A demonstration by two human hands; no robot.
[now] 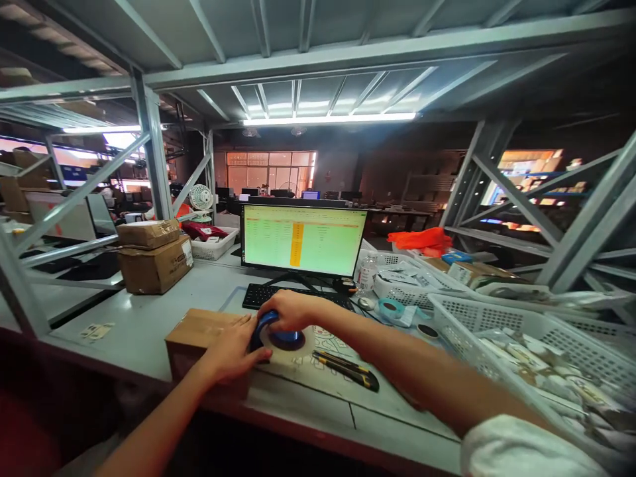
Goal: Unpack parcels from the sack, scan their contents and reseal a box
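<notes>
A brown cardboard box (pixel 191 324) sits at the front edge of the table. My left hand (pixel 232 351) lies over its right part, fingers stretched out and thumb apart, pressing on the top. Gripped in my right hand (pixel 285 310) is a blue tape dispenser (pixel 257 334) with a large roll of clear tape, held against the box's right end. My left fingertips and thumb reach close to the dispenser; the tape's cutting edge is hidden. Two yellow-and-black box cutters (pixel 348 371) lie on the mat, right of the dispenser and below my right forearm.
Behind my hands stand a black keyboard (pixel 258 295) and a lit monitor (pixel 304 240). Two stacked cartons (pixel 155 265) are at the left. White plastic baskets (pixel 457 324) fill the right side, near a light-blue label roll (pixel 390 308). Metal shelf posts (pixel 152 152) frame the table.
</notes>
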